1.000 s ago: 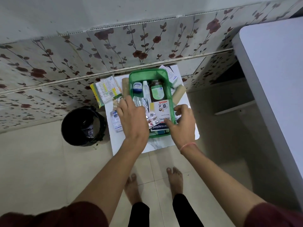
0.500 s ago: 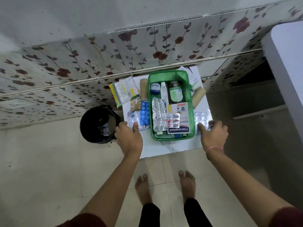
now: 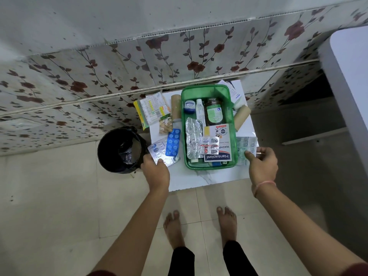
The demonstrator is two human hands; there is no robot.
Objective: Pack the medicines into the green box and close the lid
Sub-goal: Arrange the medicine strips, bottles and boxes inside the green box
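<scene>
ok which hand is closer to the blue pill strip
Left. The left hand sits just below the blue pill strip, on the silver strip beside it. The right hand is across the green box.

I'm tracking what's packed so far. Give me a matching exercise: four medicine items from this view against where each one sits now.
Items:
1. Hansaplast box
2. Blue blister strip
3. Brown bottle with green label
4. Pale green blister strip

Places:
A. On the white table, left of the green box
B. Inside the green box, at the end nearest the person
C. Right of the green box, under the right hand fingers
D. Inside the green box, at the end nearest the wall

Pairs: 1-B, 2-A, 3-D, 4-C
</scene>
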